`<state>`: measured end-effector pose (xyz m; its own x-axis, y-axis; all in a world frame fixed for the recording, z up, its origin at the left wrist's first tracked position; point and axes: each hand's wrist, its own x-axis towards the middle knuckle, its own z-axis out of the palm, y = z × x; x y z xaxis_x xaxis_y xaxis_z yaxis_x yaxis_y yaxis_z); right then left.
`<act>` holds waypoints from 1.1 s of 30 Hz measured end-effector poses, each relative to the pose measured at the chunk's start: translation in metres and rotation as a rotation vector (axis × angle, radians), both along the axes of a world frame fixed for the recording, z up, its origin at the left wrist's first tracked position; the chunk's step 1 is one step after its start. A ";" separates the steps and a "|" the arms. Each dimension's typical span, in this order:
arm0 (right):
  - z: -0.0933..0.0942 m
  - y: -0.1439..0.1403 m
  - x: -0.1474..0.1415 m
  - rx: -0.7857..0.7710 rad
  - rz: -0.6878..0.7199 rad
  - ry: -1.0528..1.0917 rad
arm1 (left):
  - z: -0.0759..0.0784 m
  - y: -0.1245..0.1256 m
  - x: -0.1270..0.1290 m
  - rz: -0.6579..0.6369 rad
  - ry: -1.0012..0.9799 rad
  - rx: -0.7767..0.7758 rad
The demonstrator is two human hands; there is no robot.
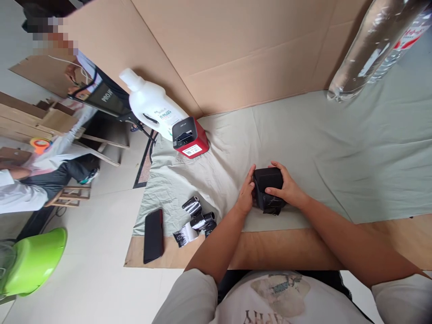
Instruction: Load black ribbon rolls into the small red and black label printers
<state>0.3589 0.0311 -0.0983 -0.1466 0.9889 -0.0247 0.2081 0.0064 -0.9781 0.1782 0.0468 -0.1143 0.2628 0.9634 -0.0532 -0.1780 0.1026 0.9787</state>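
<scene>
Both your hands are on the black box (pixel 268 179), mid-table on the grey cloth (pixel 337 148). Right hand (pixel 286 188) wraps its top and right side, fingers closed on it. Left hand (pixel 245 194) presses flat against its left face, fingers together. Something black, maybe a strap or wrap, hangs under the box; can't tell which. Left of you: foil rolls (pixel 197 220), phone (pixel 153 235). Farther back: red printer (pixel 190 137), white jug (pixel 151 105).
</scene>
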 end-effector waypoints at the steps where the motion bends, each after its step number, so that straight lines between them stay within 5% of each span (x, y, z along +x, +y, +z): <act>1: 0.000 0.002 0.002 0.000 0.007 -0.002 | -0.001 0.001 -0.001 -0.023 -0.021 -0.009; 14: -0.002 0.009 0.024 -0.107 0.207 0.129 | 0.013 0.008 -0.009 -0.209 -0.093 -0.216; 28: 0.006 0.010 0.029 -0.043 0.129 0.256 | 0.017 0.007 -0.006 -0.137 -0.134 -0.292; 33: 0.011 0.010 0.039 0.051 0.280 0.110 | 0.015 0.007 -0.006 -0.131 -0.111 -0.286</act>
<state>0.3982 0.0414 -0.0874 -0.4124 0.9093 0.0551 0.0840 0.0982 -0.9916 0.1722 0.0535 -0.0993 0.4027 0.8713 -0.2806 -0.2489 0.3992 0.8824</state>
